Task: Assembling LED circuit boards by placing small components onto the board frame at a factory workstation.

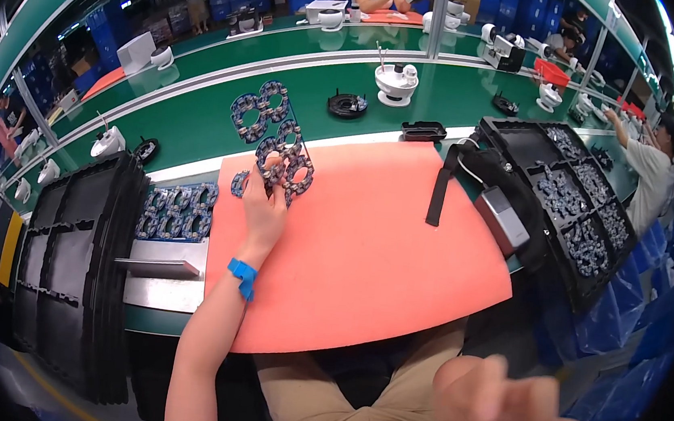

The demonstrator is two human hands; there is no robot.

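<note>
My left hand (263, 216) grips a panel of blue ring-shaped circuit boards (288, 149) by its near end. The panel is raised over the far left corner of the orange mat (365, 254), and its far end reaches over the green conveyor. A blue band (242, 277) circles my left wrist. My right hand (508, 414) is close at the lower right, above my lap and apart from the mat. Motion blurs its fingers, which look bent; I cannot make out anything in them.
More circuit board panels (177, 211) lie left of the mat, beside stacked black trays (76, 266). A grey box-shaped device (502, 218) with a black strap sits at right, near a black tray of small parts (515, 132). White units (396, 86) and black round bases (347, 105) stand on the conveyor.
</note>
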